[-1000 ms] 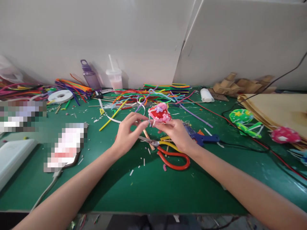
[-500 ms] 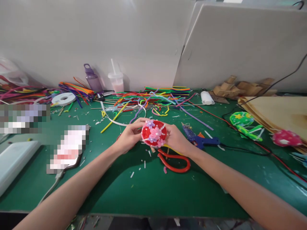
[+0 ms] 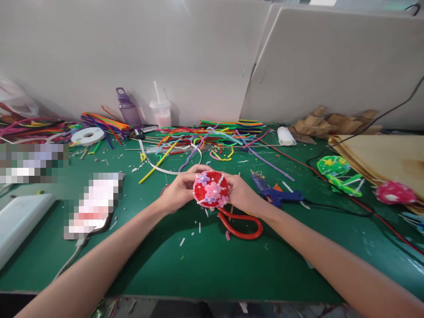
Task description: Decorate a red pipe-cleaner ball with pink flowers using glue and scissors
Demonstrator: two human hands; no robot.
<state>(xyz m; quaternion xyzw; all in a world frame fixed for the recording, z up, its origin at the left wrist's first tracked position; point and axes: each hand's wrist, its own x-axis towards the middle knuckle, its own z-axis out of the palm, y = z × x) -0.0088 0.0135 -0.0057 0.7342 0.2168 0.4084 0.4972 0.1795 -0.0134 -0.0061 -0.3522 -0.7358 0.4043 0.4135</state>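
Between my two hands is a round red fuzzy ornament [image 3: 202, 191], trimmed with pink and lilac flowers and small white beads. My left hand [image 3: 181, 189] is closed on its left edge, and my right hand [image 3: 243, 192] grips its right edge. The flowered face is turned toward me; the fingertips behind it are hidden. Below the ornament lie scissors with red handles [image 3: 243, 236], partly covered by my right hand. A blue glue gun [image 3: 281, 196] rests on the table to the right of that hand.
Loose pipe cleaners [image 3: 205, 137] spread along the back near a purple bottle [image 3: 129, 110] and a lidded cup [image 3: 161, 115]. A blurred phone [image 3: 94, 203] and a white box [image 3: 24, 227] lie left. Green [image 3: 334, 165] and pink [image 3: 395, 192] ornaments sit right, beside cables.
The ornament has shifted slightly left and down and turned a little in my hands. Both hands keep hold of it.
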